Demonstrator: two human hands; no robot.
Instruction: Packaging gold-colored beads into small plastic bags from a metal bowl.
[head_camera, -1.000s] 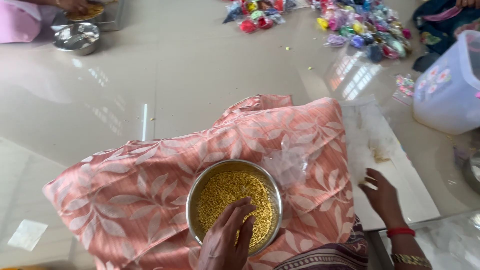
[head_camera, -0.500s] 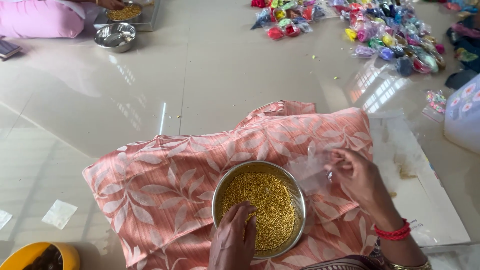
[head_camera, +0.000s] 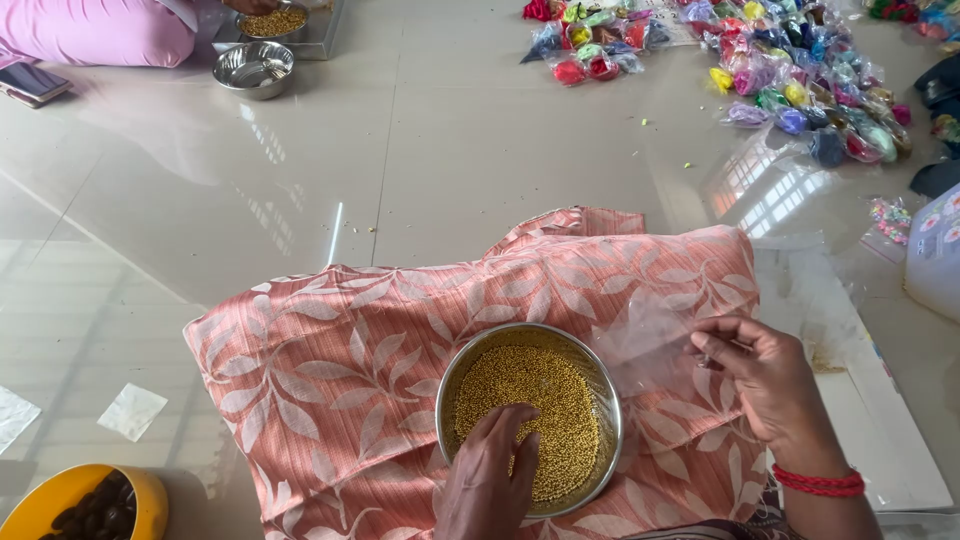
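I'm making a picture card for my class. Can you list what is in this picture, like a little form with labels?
Place: shiny tiled floor
Left hand: fingers dipped into the small yellow beads
Beads sit in: round steel bowl
Bowl rests on: pink leaf-print cloth
Right hand: pinching a clear plastic bag, red thread band on the wrist
Bottom left: yellow bowl of dark pieces
Top right: pile of small colourful packets
Top left: another person in pink, with an empty steel bowl

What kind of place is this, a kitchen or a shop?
Probably a home floor used for packing work: shiny floor tiles, heaps of small colourful filled bags, and a steel bowl of yellow grains on cloth.
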